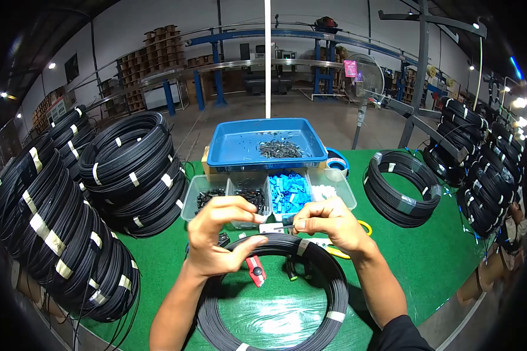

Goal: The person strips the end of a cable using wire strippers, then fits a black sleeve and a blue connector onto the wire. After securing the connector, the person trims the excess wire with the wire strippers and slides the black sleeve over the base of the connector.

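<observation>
A coil of black cable [339,286] with white tape bands lies on the green table between my forearms. Above its far edge, my right hand [329,225] pinches a thin black cable end [286,227] between thumb and fingers. My left hand [223,234] is beside it, fingers curved and thumb apart, with nothing visible between them. A small white block [271,228] sits between the hands. Inside the coil's ring is a red tool [256,271]. Yellow-handled scissors [336,252] lie partly behind my right hand.
Clear bins hold black parts [249,198], blue parts [289,192] and white parts [324,192]. Behind them stands a blue tray [234,153] with small dark pieces. Stacked coils [129,158] rise at left; another coil [403,187] lies at right. A person's hand [514,212] shows far right.
</observation>
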A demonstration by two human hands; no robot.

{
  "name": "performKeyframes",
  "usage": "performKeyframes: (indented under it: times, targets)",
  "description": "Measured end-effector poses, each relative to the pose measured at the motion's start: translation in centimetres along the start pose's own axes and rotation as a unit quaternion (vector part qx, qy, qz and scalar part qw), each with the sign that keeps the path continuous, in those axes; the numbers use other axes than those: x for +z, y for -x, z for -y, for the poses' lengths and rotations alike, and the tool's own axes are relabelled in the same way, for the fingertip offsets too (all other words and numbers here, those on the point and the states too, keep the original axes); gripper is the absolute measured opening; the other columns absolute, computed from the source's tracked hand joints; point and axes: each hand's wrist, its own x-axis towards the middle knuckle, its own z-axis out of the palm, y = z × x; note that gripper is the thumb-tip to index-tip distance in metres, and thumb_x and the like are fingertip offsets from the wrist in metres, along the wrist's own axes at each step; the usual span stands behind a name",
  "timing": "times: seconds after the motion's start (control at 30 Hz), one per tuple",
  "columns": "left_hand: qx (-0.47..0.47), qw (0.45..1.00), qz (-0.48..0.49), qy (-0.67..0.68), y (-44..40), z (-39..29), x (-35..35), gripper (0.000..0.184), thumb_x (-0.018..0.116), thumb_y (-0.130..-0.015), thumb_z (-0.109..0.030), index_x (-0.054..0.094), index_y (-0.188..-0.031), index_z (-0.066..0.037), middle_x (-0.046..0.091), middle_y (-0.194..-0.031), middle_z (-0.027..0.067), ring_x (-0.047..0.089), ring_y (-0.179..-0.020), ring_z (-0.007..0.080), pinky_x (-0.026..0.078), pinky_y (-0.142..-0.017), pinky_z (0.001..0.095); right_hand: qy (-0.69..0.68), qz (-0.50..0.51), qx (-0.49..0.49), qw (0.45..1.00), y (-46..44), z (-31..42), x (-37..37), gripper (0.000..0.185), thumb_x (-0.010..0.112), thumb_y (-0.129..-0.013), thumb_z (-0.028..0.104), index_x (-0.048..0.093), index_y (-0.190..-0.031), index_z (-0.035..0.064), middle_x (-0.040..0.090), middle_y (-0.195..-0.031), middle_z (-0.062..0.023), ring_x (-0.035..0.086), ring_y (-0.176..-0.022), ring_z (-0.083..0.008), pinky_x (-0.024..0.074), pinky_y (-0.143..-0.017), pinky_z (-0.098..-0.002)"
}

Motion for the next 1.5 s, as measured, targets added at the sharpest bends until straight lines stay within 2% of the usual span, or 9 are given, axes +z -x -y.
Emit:
performKeyframes:
  times: [0.17, 0.37, 0.47, 0.57, 0.63, 0.83, 1.17, 1.37, 1.5]
  targets:
    - [0.055, 0.995, 0.015, -0.082, 1.0, 0.6, 1.0, 0.048, 0.084, -0.066, 0.012, 0.056, -0.103, 0.000, 0.060, -0.105, 0.0163, 0.071, -0.086, 0.0218, 0.062, -0.073, 0.0305, -0.001, 0.008, 0.013, 1.000, 0.0, -0.1, 0.4, 0.011, 0.067, -0.089, 0.009, 0.070, -0.088, -0.0023, 0.070, -0.090, -0.0056, 0.063, -0.084, -0.0121, 0.0501, -0.082, -0.0276]
    - [0.022, 0.999, -0.040, 0.020, 0.3, 0.7, -0.6, 0.048, 0.074, -0.068, 0.020, 0.052, -0.105, -0.001, 0.055, -0.105, 0.0159, 0.066, -0.079, 0.0178, 0.060, -0.073, 0.0302, 0.007, -0.012, 0.003, 1.000, -0.2, -0.1, -0.4, 0.012, 0.067, -0.090, 0.009, 0.070, -0.089, -0.0026, 0.070, -0.088, -0.0055, 0.061, -0.078, -0.0105, 0.0490, -0.075, -0.0260]
    - [-0.046, 0.992, -0.093, 0.077, 0.4, 0.6, -1.8, 0.051, 0.078, -0.071, 0.012, 0.049, -0.112, -0.001, 0.055, -0.110, 0.0150, 0.066, -0.086, 0.0180, 0.055, -0.081, 0.0289, 0.011, -0.043, -0.043, 0.998, -0.2, -0.1, 0.0, 0.012, 0.069, -0.089, 0.009, 0.071, -0.091, -0.0023, 0.069, -0.085, -0.0044, 0.059, -0.071, -0.0094, 0.0477, -0.066, -0.0265]
    - [-0.078, 0.990, -0.086, 0.078, -0.1, 0.5, -1.6, 0.051, 0.079, -0.069, 0.011, 0.055, -0.112, 0.000, 0.059, -0.112, 0.0161, 0.068, -0.091, 0.0193, 0.054, -0.083, 0.0307, 0.242, -0.144, -0.225, 0.933, -0.4, -0.1, 1.5, 0.008, 0.070, -0.086, 0.005, 0.072, -0.091, -0.0004, 0.066, -0.075, -0.0049, 0.056, -0.060, -0.0103, 0.0435, -0.055, -0.0263]
    - [-0.109, 0.990, -0.067, 0.064, 0.0, 0.6, -0.9, 0.052, 0.084, -0.070, -0.002, 0.055, -0.114, -0.001, 0.066, -0.109, 0.0141, 0.067, -0.096, 0.0186, 0.052, -0.087, 0.0303, 0.268, -0.158, -0.264, 0.913, -0.3, -0.4, 2.3, 0.009, 0.072, -0.082, 0.001, 0.073, -0.091, 0.0015, 0.066, -0.074, -0.0070, 0.059, -0.060, -0.0152, 0.0457, -0.056, -0.0276]
    - [-0.130, 0.991, -0.040, -0.017, 0.2, 0.1, 0.3, 0.050, 0.084, -0.070, -0.005, 0.055, -0.112, -0.004, 0.074, -0.094, 0.0110, 0.073, -0.091, 0.0202, 0.054, -0.086, 0.0311, 0.359, -0.151, -0.378, 0.840, -0.8, -1.3, 2.7, 0.021, 0.078, -0.074, -0.001, 0.073, -0.094, 0.0027, 0.068, -0.079, -0.0097, 0.064, -0.065, -0.0235, 0.0516, -0.060, -0.0329]
    - [-0.096, 0.993, -0.069, -0.013, 0.3, 0.8, -1.8, 0.050, 0.075, -0.074, 0.008, 0.050, -0.116, -0.002, 0.068, -0.101, 0.0150, 0.069, -0.083, 0.0158, 0.052, -0.084, 0.0309, 0.363, -0.169, -0.372, 0.837, -0.9, -1.6, 1.5, 0.023, 0.076, -0.072, -0.005, 0.073, -0.094, 0.0015, 0.070, -0.081, -0.0109, 0.068, -0.069, -0.0237, 0.0537, -0.061, -0.0323]
    - [-0.119, 0.993, -0.015, -0.013, -0.1, 0.0, -1.2, 0.063, 0.084, -0.066, -0.002, 0.051, -0.119, -0.003, 0.069, -0.102, 0.0128, 0.070, -0.096, 0.0206, 0.051, -0.092, 0.0351, 0.363, -0.150, -0.383, 0.836, -0.9, -1.4, 2.2, 0.024, 0.077, -0.072, -0.004, 0.073, -0.096, 0.0021, 0.070, -0.081, -0.0105, 0.067, -0.069, -0.0235, 0.0535, -0.060, -0.0323]
    - [-0.106, 0.993, -0.026, -0.035, 0.1, -0.1, 0.2, 0.054, 0.086, -0.069, -0.006, 0.058, -0.115, -0.004, 0.076, -0.090, 0.0109, 0.075, -0.091, 0.0198, 0.055, -0.085, 0.0287, 0.361, -0.130, -0.393, 0.836, -0.9, -1.7, 2.4, 0.026, 0.077, -0.071, -0.004, 0.073, -0.096, 0.0018, 0.069, -0.081, -0.0100, 0.067, -0.070, -0.0236, 0.0531, -0.060, -0.0327]
